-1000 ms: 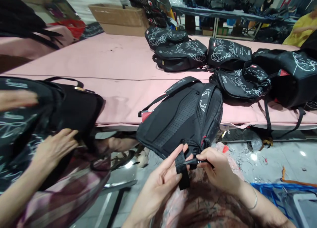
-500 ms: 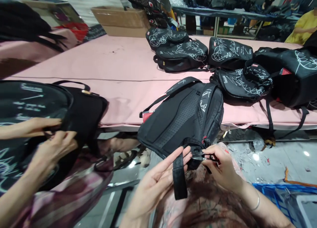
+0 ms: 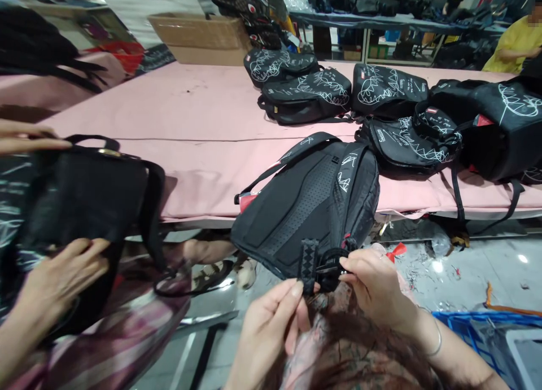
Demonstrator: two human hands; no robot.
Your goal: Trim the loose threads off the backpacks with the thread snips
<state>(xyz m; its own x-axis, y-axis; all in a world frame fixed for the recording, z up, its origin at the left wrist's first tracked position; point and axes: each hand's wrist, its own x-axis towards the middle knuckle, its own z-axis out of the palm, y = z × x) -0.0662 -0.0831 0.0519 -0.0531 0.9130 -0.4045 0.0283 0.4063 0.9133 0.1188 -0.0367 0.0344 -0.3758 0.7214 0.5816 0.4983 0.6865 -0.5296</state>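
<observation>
A black backpack (image 3: 292, 209) lies with its padded back panel facing up. It reaches over the near edge of the pink table towards my lap. My left hand (image 3: 275, 316) pinches the lower end of a short black webbing strap (image 3: 309, 263) and holds it up against the bag. Close to its right, my right hand (image 3: 372, 283) has its fingers closed on a small dark tool with shiny metal parts (image 3: 342, 272), beside the bag's gathered straps. The fingers hide most of that tool, so its exact kind cannot be made out.
To my left a person's hand (image 3: 63, 283) rests on another black backpack (image 3: 93, 192). Several black backpacks with white scribbles (image 3: 389, 91) lie along the pink table (image 3: 203, 181). A cardboard box (image 3: 199, 40) stands behind. A blue crate (image 3: 466, 333) is low at right.
My left hand has gone from open under the strap to pinching its end, and the strap is now turned up against the bag. The neighbouring person's backpack has been turned.
</observation>
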